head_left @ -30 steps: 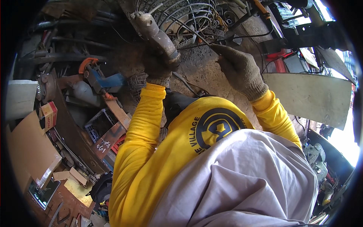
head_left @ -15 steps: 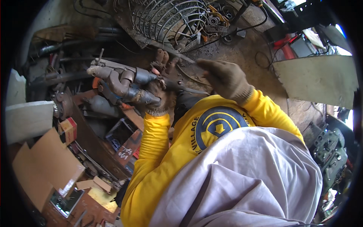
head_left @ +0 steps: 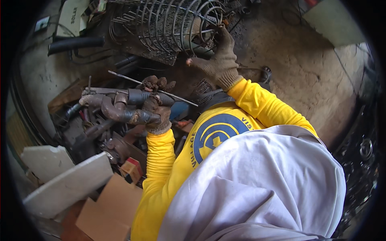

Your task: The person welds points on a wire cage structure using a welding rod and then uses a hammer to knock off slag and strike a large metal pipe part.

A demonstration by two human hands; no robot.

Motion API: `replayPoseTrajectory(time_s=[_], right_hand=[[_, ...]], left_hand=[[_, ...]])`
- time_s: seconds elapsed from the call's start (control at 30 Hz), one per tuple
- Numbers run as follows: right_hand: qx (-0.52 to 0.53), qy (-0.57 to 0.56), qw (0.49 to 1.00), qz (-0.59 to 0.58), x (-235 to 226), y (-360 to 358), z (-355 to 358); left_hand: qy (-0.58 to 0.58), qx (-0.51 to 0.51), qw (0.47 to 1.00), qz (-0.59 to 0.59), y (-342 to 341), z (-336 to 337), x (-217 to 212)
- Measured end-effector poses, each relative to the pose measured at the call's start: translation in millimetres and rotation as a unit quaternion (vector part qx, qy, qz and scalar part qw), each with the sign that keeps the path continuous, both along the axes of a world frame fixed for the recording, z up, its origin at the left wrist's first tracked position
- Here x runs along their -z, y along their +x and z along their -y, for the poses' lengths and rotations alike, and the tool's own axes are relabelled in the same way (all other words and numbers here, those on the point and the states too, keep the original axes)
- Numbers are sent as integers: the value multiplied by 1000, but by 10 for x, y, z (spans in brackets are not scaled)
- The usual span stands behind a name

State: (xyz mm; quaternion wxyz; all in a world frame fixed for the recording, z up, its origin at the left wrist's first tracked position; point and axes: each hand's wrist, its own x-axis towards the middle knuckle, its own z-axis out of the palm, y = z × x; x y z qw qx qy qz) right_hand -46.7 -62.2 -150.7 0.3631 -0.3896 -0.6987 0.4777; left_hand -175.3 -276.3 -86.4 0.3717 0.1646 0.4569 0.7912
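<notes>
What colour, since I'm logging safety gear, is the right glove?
The right glove is greyish brown, clearest in the head view.

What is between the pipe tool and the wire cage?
In the head view: the gloved fingers of the left hand, a thin rod and, nearer the wire cage, part of a dark plate.

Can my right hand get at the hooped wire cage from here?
Likely yes: your right hand is at the right end of the wire cage, with nothing visibly blocking it.

Lettering [head_left: 194, 152] on yellow shirt [head_left: 171, 170], pale board [head_left: 69, 25]
</notes>
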Motion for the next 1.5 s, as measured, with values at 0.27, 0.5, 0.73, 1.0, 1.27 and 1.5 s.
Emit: replayPoseTrajectory(time_s=[0.27, 0.5, 0.73, 1.0, 1.27, 1.5], right_hand=[[43, 36, 995, -88, 257, -261, 82], [27, 108, 990, -90, 357, -239, 20], [56, -82, 987, -128, 177, -295, 92], [-98, -96, 979, -148, 260, -210, -74], [-109, -66, 981, -147, 314, -196, -85], [-119, -58, 980, -150, 278, -176, -112]], left_hand=[[-117, 31, 949, -291, -401, -296, -71], [-363, -140, 547, -741, -992, -203, 338], [-352, -79, 325, -874, -1155, -271, 500], [-209, -103, 690, -685, -1137, -561, 388], [-189, -70, 699, -686, -1076, -555, 343], [-188, -56, 694, -692, -1007, -565, 336]])
